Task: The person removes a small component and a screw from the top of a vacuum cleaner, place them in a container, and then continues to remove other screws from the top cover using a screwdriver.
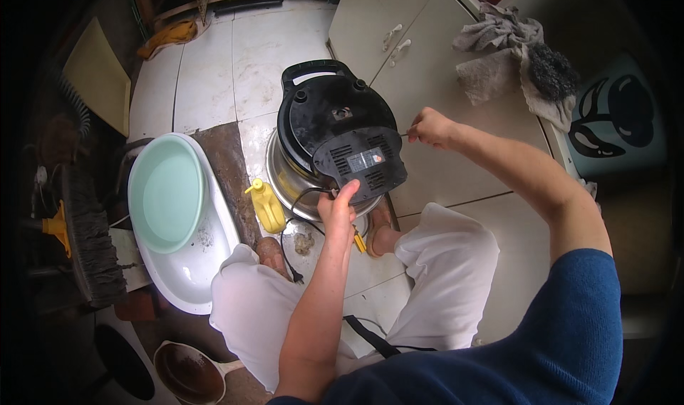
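A round black electric appliance (320,113) with a handle, stubby feet and a vented, labelled panel is tilted over a shiny metal pot (278,159). Its underside faces me. My left hand (338,211) grips the panel's near edge, thumb on top and fingers hidden beneath. My right hand (432,128) is closed beside the panel's right edge, pinching a thin dark rod whose kind I cannot make out; its tip meets the edge. A black power cord (285,242) loops below my left hand to a plug on the floor. A yellow-handled tool (358,240) shows beside my left wrist.
A yellow plastic jug (268,207) stands left of the pot. Further left, a pale green basin (167,195) rests in a white tub (203,277). White cabinets (463,113) line the right, with grey rags (509,45) on top. A brown pan (189,371) lies lower left.
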### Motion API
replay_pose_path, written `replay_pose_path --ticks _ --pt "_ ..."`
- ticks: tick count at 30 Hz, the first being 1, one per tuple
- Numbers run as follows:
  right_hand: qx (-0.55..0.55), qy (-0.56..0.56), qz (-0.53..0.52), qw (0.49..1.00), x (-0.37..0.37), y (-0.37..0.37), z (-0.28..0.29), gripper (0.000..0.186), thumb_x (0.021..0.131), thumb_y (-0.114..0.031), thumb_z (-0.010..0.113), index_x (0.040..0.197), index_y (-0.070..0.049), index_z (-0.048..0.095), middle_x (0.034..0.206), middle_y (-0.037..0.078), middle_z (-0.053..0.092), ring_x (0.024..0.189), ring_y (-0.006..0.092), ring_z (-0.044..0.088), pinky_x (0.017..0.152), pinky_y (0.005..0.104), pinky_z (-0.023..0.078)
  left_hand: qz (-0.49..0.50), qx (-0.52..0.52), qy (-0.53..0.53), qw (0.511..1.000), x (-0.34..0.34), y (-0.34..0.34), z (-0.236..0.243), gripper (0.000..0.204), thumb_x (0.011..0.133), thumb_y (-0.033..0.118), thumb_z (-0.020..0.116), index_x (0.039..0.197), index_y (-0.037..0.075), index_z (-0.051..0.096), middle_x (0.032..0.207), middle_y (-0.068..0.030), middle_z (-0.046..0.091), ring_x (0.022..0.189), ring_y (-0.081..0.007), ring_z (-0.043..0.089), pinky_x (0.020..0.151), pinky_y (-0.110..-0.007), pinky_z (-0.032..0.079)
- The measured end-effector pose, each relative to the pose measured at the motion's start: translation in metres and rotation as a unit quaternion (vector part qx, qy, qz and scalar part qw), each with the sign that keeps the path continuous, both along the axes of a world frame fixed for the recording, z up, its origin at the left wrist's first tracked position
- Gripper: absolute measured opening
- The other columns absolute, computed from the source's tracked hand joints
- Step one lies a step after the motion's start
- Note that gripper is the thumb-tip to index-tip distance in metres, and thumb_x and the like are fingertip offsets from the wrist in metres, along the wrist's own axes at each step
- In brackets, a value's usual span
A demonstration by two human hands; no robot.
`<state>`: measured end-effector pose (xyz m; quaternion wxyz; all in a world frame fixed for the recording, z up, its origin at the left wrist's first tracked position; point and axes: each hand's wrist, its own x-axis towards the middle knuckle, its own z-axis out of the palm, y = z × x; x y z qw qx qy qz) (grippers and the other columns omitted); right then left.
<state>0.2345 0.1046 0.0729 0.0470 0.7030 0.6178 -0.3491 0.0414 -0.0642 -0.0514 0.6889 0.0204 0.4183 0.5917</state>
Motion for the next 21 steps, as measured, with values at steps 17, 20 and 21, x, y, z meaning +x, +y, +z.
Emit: replay_pose_path --ticks 17,20,21 --pt "0.255 -0.264 0.782 0.504 -0.02 0.01 0.016 0.005 0.066 -0.014 0.062 0.063 -0.012 0.064 0.063 0.007 0.065 0.065 0.028 0.066 0.056 0.0378 0.051 0.006 0.006 0.01 1.0 -0.002 -0.002 0.002 0.043 0.072 0.015 0.077 0.104 0.005 0.051 0.082 -0.0014 0.056 0.045 -0.002 0.034 0.039 -0.019 0.021" --pt "0.286 -0.246 0.686 0.622 -0.015 0.002 0.015 0.005 0.068 -0.014 0.065 0.067 -0.01 0.067 0.064 0.008 0.065 0.064 0.0289 0.065 0.057 0.0379 0.051 0.016 0.008 0.01 1.0 0.0 -0.001 0.003 0.044 0.071 0.017 0.078 0.104 0.005 0.051 0.083 -0.0014 0.056 0.046 -0.0021 0.035 0.039 -0.019 0.021" --pt "0.28 -0.245 0.621 0.69 -0.015 -0.003 0.012 0.007 0.07 -0.016 0.066 0.069 -0.01 0.068 0.066 0.009 0.066 0.067 0.0289 0.066 0.059 0.0376 0.052 0.022 0.008 0.01 1.0 -0.001 -0.002 0.005 0.044 0.071 0.017 0.078 0.104 0.005 0.051 0.083 -0.0014 0.056 0.046 -0.0021 0.035 0.039 -0.019 0.021"
